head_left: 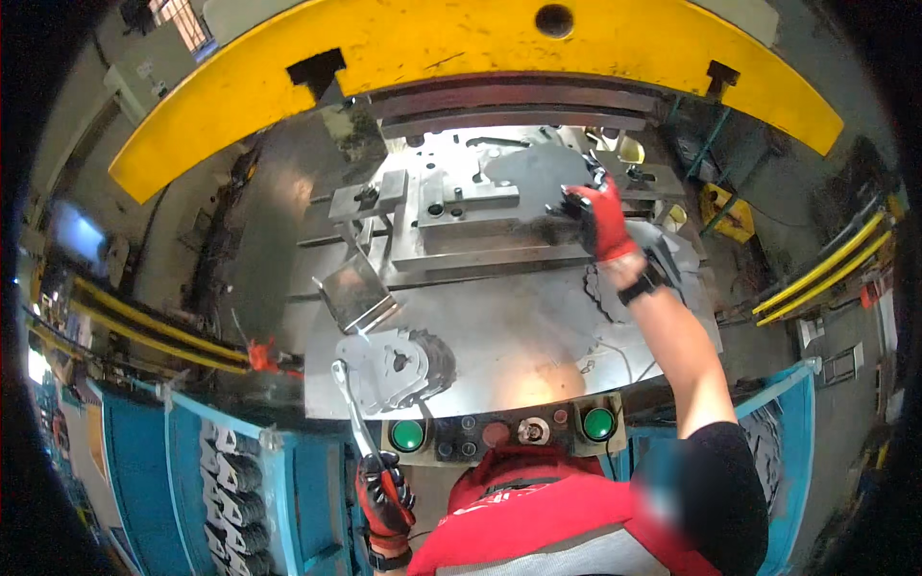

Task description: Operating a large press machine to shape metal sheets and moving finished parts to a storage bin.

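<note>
In the head view, the person's left hand [386,494], at the lower left of centre, has its gloved fingers wrapped around a long metal tool [355,408] that points upward. The tool's tip lies beside a stack of cut plates [376,370] at left of centre. The right hand [597,219], at upper right, reaches a flat grey plate [538,165] on the die [490,252]; its fingers look spread, but whether they grip cannot be told. 2 green buttons [407,436] sit at lower centre.

No readable text, labels, numbers or signs.
</note>
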`<control>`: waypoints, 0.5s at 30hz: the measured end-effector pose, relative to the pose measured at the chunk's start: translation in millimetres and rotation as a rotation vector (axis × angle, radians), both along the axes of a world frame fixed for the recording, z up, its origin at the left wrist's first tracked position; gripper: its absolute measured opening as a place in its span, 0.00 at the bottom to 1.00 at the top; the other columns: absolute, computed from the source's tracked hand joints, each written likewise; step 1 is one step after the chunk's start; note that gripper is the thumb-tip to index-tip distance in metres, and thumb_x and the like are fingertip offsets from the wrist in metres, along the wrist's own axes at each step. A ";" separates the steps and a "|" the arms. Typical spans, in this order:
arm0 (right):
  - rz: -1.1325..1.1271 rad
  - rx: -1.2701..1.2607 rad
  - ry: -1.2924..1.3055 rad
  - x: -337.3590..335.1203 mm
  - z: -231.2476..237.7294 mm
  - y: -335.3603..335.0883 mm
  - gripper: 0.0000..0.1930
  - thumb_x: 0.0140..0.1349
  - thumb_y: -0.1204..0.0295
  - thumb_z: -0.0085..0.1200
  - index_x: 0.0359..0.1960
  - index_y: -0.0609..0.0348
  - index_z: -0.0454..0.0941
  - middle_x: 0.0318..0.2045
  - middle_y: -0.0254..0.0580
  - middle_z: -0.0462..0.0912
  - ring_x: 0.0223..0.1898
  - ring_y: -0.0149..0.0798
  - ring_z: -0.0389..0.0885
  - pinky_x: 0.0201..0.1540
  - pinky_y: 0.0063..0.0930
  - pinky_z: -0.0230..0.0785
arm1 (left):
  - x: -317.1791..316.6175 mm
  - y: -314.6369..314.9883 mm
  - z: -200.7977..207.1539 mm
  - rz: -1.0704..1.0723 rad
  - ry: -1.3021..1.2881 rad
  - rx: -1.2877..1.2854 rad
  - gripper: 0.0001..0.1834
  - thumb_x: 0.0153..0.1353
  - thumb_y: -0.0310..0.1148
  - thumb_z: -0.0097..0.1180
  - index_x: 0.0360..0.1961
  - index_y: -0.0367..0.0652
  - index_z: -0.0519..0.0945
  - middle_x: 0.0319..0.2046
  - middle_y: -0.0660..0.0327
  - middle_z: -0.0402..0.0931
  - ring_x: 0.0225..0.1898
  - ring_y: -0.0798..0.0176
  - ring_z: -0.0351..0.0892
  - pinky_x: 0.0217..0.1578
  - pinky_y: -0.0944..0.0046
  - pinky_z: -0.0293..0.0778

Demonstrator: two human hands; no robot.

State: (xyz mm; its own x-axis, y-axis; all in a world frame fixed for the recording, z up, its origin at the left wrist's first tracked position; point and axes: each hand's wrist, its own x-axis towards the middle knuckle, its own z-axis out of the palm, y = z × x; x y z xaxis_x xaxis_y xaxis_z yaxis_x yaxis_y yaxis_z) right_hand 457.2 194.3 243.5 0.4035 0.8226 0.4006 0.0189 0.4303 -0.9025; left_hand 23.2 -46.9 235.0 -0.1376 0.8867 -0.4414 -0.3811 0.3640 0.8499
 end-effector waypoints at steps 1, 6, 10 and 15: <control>-0.291 0.058 -0.553 22.5 -21.3 26.6 0.20 0.46 0.75 0.57 0.42 0.67 0.69 0.36 0.41 0.74 0.39 0.37 0.73 0.44 0.26 0.66 | 6.9 5.6 -2.1 -0.008 0.011 0.035 0.19 0.62 0.49 0.40 0.32 0.43 0.71 0.13 0.70 0.60 0.08 0.76 0.55 0.07 0.75 0.51; -0.458 -0.013 -0.143 5.2 -17.3 116.1 0.24 0.44 0.78 0.56 0.45 0.60 0.62 0.34 0.47 0.74 0.35 0.46 0.74 0.43 0.35 0.67 | 3.8 2.2 -12.2 0.085 -0.044 0.058 0.20 0.62 0.50 0.40 0.32 0.43 0.71 0.13 0.70 0.60 0.08 0.76 0.56 0.07 0.75 0.52; -0.560 -0.428 -0.187 -41.3 -7.9 118.7 0.33 0.38 0.71 0.63 0.47 0.65 0.59 0.37 0.55 0.74 0.42 0.54 0.74 0.44 0.38 0.67 | -12.0 -5.6 -16.9 0.248 -0.045 -0.053 0.20 0.61 0.51 0.41 0.33 0.43 0.71 0.13 0.71 0.61 0.10 0.75 0.59 0.09 0.75 0.54; -0.665 -0.575 -0.636 -42.5 7.8 110.4 0.29 0.40 0.70 0.60 0.45 0.71 0.64 0.40 0.64 0.73 0.44 0.57 0.73 0.50 0.39 0.66 | -30.9 -3.9 -25.6 0.406 0.018 0.025 0.20 0.62 0.50 0.42 0.35 0.43 0.72 0.16 0.71 0.62 0.11 0.76 0.58 0.10 0.76 0.54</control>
